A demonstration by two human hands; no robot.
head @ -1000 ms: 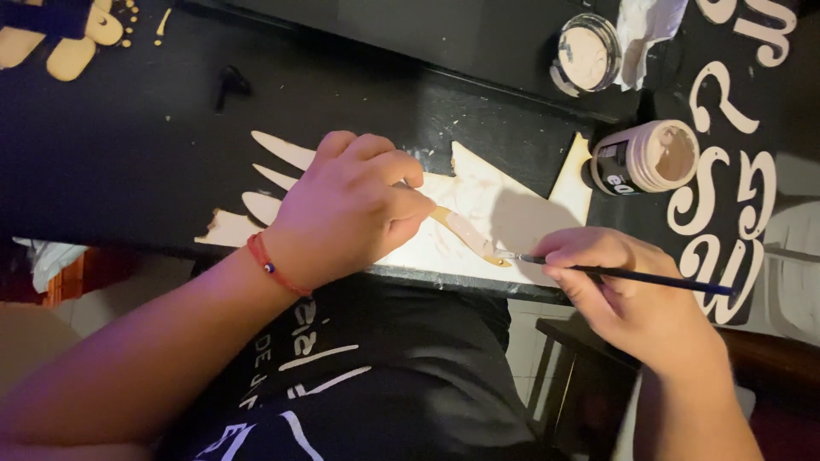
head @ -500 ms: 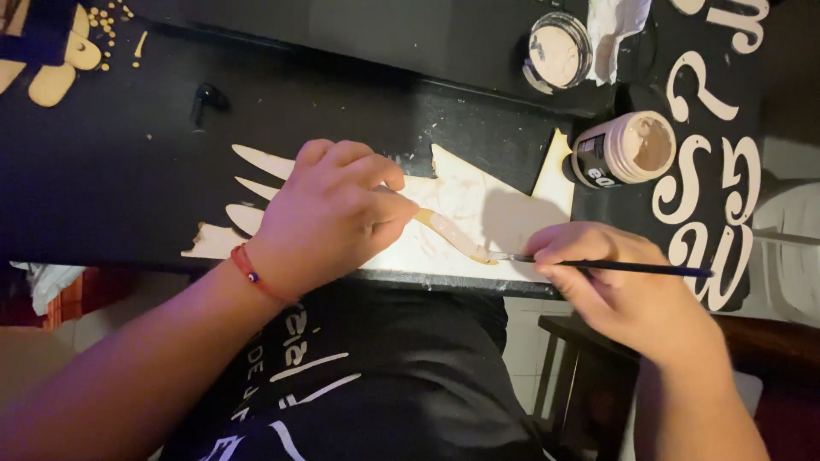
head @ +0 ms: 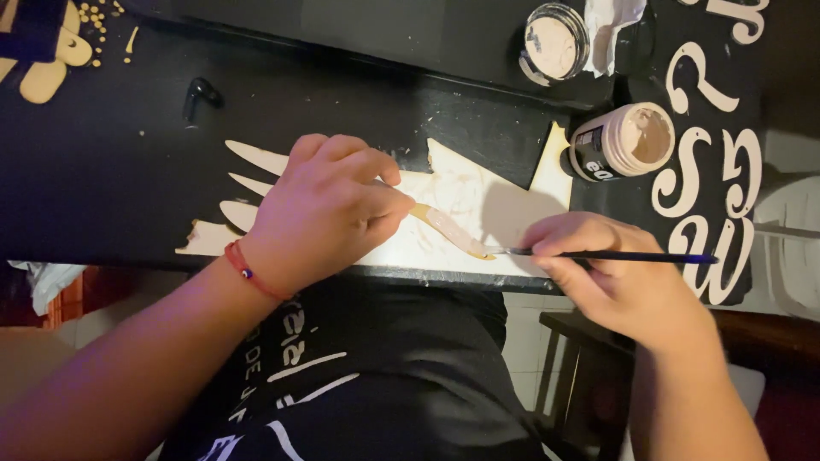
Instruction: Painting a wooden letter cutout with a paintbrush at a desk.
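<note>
1. Spanning the upper half of the view, the black counter (head: 102, 171) carries every item listed below.
2. A black board with cream cut-out letters (head: 709, 213) lies at the right end of the counter.
3. The pale wooden cut-out (head: 478, 192), with pointed prongs at its left end, lies flat along the counter's near edge.
4. The left hand (head: 329, 209) rests palm down on the cut-out, fingers curled, pressing it against the counter; the fingertips pinch the near end of a narrow tan-painted strip (head: 448, 229). A red cord bracelet (head: 252, 271) circles the wrist.
5. The right hand (head: 611, 273) is closed around a thin dark-handled paintbrush (head: 632, 256), held nearly level. The bristle end touches the tip of the painted strip, at the near edge of the cut-out.
6. An open jar of beige paint (head: 619, 141) lies on its side just beyond the cut-out's right corner, mouth facing right.
7. A round lid (head: 555, 38), coated inside with beige paint, sits farther back, beside a crumpled white tissue (head: 611, 21).
8. A small black object (head: 198, 94) lies on the counter well left of the jar; its kind cannot be determined.
9. Small tan wooden pieces (head: 51, 64) lie at the far left corner.
</note>
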